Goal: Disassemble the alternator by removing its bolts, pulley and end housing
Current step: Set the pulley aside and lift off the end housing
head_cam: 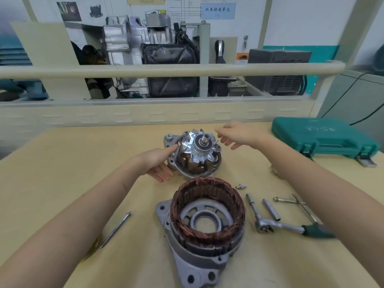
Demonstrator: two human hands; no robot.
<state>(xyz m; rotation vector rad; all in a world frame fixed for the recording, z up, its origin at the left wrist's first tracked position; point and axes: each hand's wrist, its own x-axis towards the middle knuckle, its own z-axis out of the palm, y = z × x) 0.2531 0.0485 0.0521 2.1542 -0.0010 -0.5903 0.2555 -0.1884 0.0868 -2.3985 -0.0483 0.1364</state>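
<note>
I see the alternator already split in two on the bench. The rotor half, shaft pointing up, sits in its front housing at about the twelve o'clock side of the work area. The end housing with the copper winding ring lies just nearer to me, at six o'clock from it.

My left hand rests against the nine o'clock edge of the rotor half, fingers fairly straight, touching rather than clamping. My right hand hovers at its three o'clock side, fingers loosely spread, holding nothing.

The risk I judge from here: with only a light touch on one side, the rotor half could tip or roll when lifted, and its fan blades could knock the copper winding just beside it.

A ratchet, a socket and long bolts lie at four o'clock. One more long bolt lies at eight o'clock, and a small fitting sits near the winding. A green tool case stands at two o'clock.

I cannot tell whether the pulley remains under the rotor half; its underside is hidden.
</note>
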